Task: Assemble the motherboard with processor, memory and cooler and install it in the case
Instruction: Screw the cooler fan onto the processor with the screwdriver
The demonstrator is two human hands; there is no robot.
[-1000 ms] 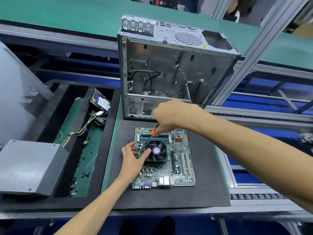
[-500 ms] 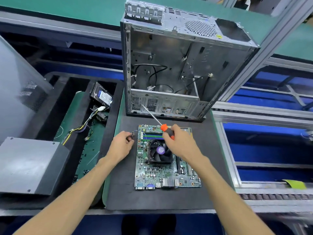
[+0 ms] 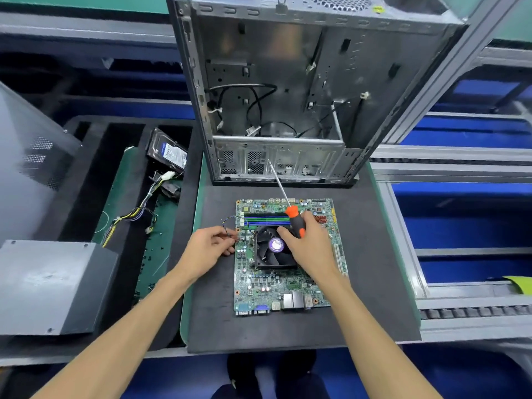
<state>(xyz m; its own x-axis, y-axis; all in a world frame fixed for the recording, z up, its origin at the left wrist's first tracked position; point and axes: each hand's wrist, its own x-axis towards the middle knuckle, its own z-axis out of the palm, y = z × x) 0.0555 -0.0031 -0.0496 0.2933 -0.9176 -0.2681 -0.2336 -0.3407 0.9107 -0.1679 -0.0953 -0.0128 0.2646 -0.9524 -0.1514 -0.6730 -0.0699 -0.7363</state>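
A green motherboard [image 3: 276,286] lies flat on the black mat [image 3: 374,254]. A black cooler fan [image 3: 266,249] with a purple hub sits on it, and memory sticks [image 3: 264,219] fill the slots behind the fan. My right hand [image 3: 309,246] rests on the fan's right side and grips an orange-and-black screwdriver [image 3: 290,210], its shaft pointing up and away. My left hand [image 3: 208,249] pinches the cooler's thin cable [image 3: 230,226] at the board's left edge. The open metal case [image 3: 288,82] stands upright behind the board.
A hard drive [image 3: 168,151] and a bundle of power cables [image 3: 138,208] lie in the black tray at the left, with small screws scattered below. A grey metal box [image 3: 49,286] sits at the near left. Conveyor rails [image 3: 460,309] run along the right.
My right hand lifted the screwdriver off the cooler and swung its shaft upward, settling on the fan. My left hand left the fan and took the cable at the board's left edge.
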